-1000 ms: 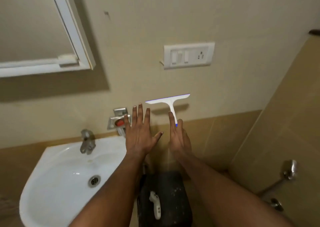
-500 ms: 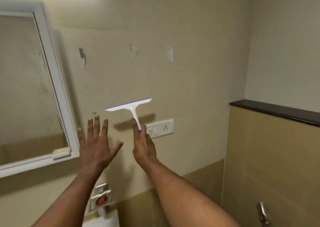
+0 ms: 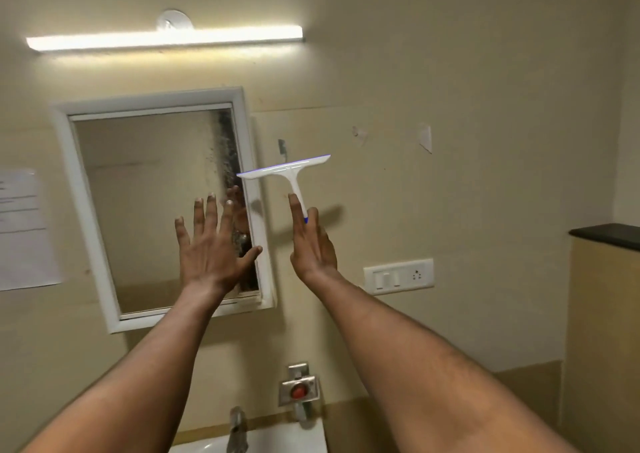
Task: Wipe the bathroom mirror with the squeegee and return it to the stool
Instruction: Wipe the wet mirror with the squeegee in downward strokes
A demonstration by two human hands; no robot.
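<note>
Right hand (image 3: 313,244) holds the squeegee (image 3: 289,175) up beside the mirror (image 3: 152,206).

Its fingers are closed on the lower end of the white handle, the forefinger laid straight along it; the blue-edged blade stands above the fingertips, slightly tilted, its left tip over the mirror's white frame. The left hand (image 3: 211,248) is empty, fingers (image 3: 199,217) spread wide apart, raised before the mirror's lower right part. A switch plate (image 3: 398,276) sits on the wall right of the right wrist; a lit tube light (image 3: 166,38) hangs well above both hands.
</note>
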